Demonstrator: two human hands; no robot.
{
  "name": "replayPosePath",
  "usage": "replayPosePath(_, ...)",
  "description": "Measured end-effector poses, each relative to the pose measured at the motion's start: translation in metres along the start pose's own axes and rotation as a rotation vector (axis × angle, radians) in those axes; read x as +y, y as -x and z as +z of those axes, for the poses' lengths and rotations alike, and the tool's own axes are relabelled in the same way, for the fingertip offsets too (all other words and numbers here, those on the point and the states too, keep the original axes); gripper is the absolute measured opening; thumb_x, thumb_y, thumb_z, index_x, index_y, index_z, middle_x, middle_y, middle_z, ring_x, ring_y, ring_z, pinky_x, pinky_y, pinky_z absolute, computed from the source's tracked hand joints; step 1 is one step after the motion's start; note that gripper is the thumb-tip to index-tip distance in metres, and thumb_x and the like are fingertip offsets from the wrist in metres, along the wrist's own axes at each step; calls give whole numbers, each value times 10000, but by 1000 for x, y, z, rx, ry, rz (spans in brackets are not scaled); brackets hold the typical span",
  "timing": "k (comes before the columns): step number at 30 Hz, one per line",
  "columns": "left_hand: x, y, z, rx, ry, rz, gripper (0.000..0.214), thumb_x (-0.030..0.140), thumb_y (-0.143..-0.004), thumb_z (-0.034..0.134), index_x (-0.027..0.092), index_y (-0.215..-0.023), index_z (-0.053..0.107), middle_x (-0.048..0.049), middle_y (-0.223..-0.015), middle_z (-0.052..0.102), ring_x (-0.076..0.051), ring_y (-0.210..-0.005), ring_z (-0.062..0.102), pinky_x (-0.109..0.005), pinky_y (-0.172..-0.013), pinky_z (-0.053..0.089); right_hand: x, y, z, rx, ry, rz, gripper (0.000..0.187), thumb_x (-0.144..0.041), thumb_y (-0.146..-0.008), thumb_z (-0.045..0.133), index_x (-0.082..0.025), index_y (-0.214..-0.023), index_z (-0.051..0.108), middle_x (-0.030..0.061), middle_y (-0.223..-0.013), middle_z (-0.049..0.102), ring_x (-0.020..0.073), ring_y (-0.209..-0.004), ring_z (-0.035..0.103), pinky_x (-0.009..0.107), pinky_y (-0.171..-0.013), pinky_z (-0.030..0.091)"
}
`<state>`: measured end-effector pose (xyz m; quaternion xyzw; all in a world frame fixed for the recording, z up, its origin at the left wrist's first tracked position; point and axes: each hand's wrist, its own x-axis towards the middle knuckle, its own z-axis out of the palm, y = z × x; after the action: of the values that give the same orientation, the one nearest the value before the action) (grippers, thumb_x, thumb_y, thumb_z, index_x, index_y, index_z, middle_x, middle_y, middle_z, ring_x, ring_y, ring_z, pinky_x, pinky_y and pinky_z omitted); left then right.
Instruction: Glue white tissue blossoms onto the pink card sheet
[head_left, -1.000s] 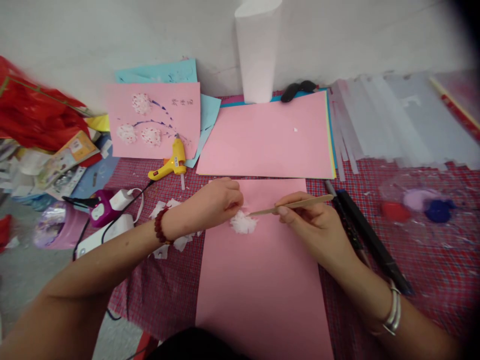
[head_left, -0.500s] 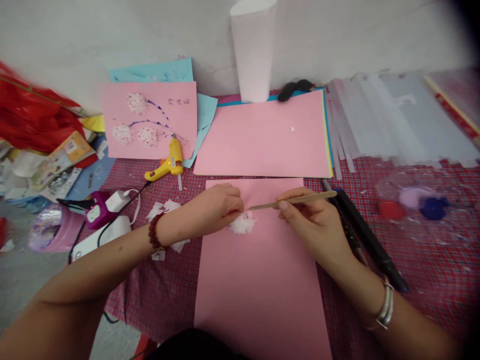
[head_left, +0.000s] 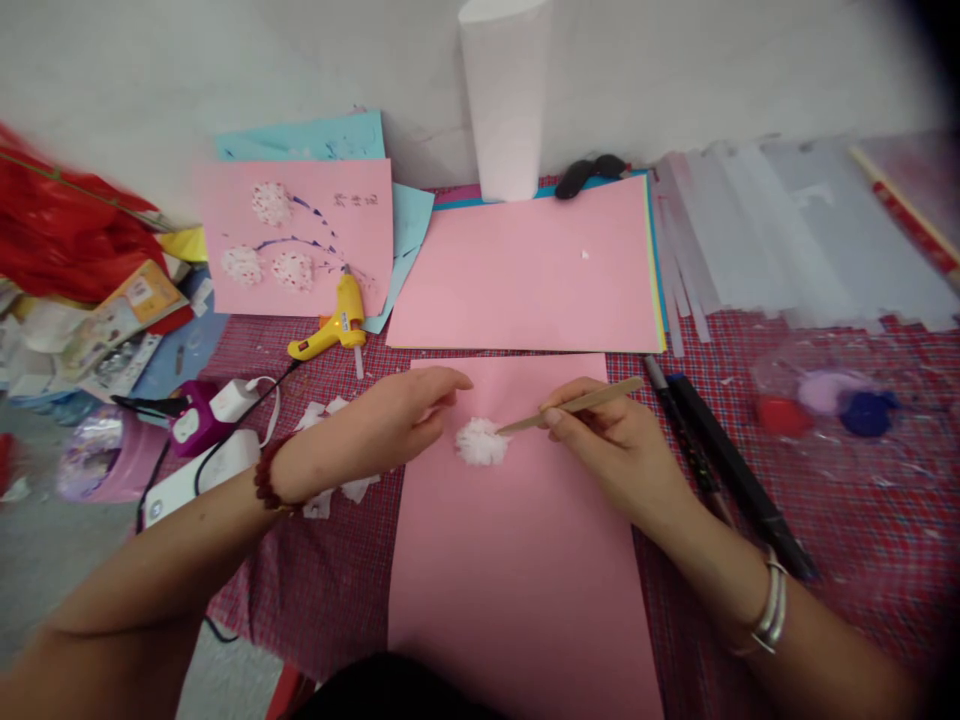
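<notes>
Right hand: this one [head_left: 611, 455] has a pen-style pinch going, thumb and fingertips closed on a flat tan stick [head_left: 600, 396], a bit back from its pointy end.
Stick angle: long axis runs slantwise over the sheet, tip toward its left edge and slightly toward the wearer, blunt end up toward the right edge.
Left hand: hanging loose [head_left: 375, 420], half open, index stretched out and thumb well apart from it. Can't see anything in those fingers, honestly.
White tuft: the fluffy paper bit [head_left: 481, 442] sits on the pink sheet [head_left: 517, 570], near its far edge and left of the middle. It's left of the right hand and a touch nearer the wearer. Left thumb is the closer bare digit, but the stick's tip is right at the tuft's right rim; can't tell if it's actually touching.
Scraps: torn white paper [head_left: 360, 488] on the tablecloth, beside the sheet's left edge, partly behind the left wrist.
Pens: a couple, incl. a chunky black marker [head_left: 739, 480], off the sheet's right edge.
Far side: yellow glue gun [head_left: 341, 325] past the sheet's far left corner, stacked pink paper [head_left: 525, 280] just beyond its far edge.
</notes>
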<state>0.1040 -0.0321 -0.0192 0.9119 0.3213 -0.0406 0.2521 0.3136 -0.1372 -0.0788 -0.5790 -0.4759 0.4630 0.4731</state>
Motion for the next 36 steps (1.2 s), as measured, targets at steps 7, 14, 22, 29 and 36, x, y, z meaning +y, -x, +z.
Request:
replayPosePath(7,-30,39,-39,129,-94,-128,129,190,-836,480,155,-863,602,-29,-864,641,-136,-786,578,-262,-738,451,0,2,-3,157,-96,10,40,-272,-805,630,-239,-784,639,17,-712,596,151,-617,552,298,-554,455)
replayPosePath(14,-27,82,-15,-46,-29,-138,132,186,-865,488,148,-810,602,-34,-827,586,-132,-784,545,-254,-732,434,2,2,-3,227,-197,62,32,-226,-808,643,-228,-781,662,38,-713,591,144,-635,567,300,-562,445)
replayPosePath(22,-24,73,0,-150,-42,-23,287,143,-931,373,193,-1091,606,-66,-995,557,-147,-890,522,-274,-803,427,9,1,-2,244,-190,36,67,-280,-775,675,-218,-796,663,-9,-710,602,120,-619,569,253,-556,449)
replayPosePath(29,-30,61,-1,-216,-3,19,154,95,-877,437,147,-817,570,-37,-901,529,-131,-828,494,-252,-764,410,7,1,-1,231,-167,32,62,-268,-788,659,-208,-797,648,-18,-695,603,104,-595,571,239,-560,459)
replayPosePath(36,-31,66,-3,-156,82,16,132,29,-779,467,150,-760,515,-22,-845,509,-123,-786,478,-251,-721,408,6,0,-2,235,-156,33,28,-234,-799,642,-207,-796,648,-14,-675,596,103,-586,562,249,-560,453)
